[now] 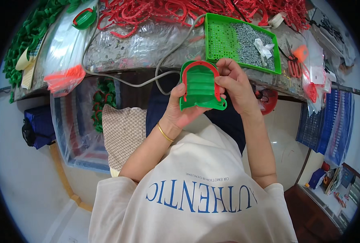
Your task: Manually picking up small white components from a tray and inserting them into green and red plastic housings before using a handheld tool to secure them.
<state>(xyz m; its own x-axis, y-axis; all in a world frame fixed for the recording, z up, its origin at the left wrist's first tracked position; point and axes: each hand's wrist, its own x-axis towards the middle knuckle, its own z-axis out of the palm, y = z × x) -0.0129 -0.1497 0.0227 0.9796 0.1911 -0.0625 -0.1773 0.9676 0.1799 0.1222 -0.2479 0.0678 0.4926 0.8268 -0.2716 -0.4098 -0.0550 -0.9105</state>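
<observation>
In front of my torso, my left hand grips a green plastic scoop-shaped piece from below and the left, thumb on its left edge. The piece has a ribbed inner face and a small loop at its lower right corner. Along its inner rim sits a red U-shaped plastic handle, curved end away from me. My right hand is closed at the right side, thumb against the red handle; its curled fingers partly hide that edge. Whether anything small is between those fingertips, I cannot tell.
Beyond my hands, a green tray holds many small metal screws and a white scrap. Red handles are heaped along the back, green pieces at far left. Red-handled pliers lie right. A grey cable loops over the worktable's front edge.
</observation>
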